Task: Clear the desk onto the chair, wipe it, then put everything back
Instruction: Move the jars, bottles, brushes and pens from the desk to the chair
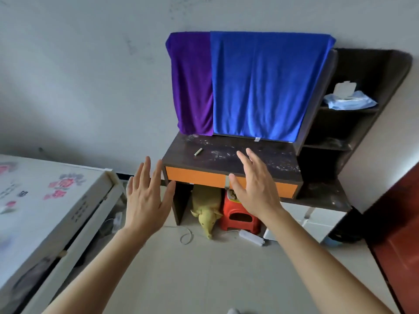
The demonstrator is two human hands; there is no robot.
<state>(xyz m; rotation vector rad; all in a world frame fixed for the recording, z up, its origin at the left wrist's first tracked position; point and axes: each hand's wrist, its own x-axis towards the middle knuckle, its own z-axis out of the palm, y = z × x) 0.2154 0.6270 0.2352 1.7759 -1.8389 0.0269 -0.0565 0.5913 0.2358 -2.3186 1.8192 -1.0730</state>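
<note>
The blue cloth (267, 87) and purple cloth (192, 87) hide whatever they hang over, the right hand (254, 186) covers part of the orange drawer front (197, 176), the pale stick (198, 152) on the desk (276, 158) is too small to identify, and the left edge cuts off the white box (45, 200).

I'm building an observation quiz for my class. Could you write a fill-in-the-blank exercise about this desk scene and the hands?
1. The left hand and right hand are both ____, holding nothing.
2. The desk has a drawer front coloured ____.
3. The stool under the desk, beside the yellow toy, is ____.
4. The purple cloth hangs to the ____ of the blue cloth.

Missing words: open, orange, red, left.
</note>
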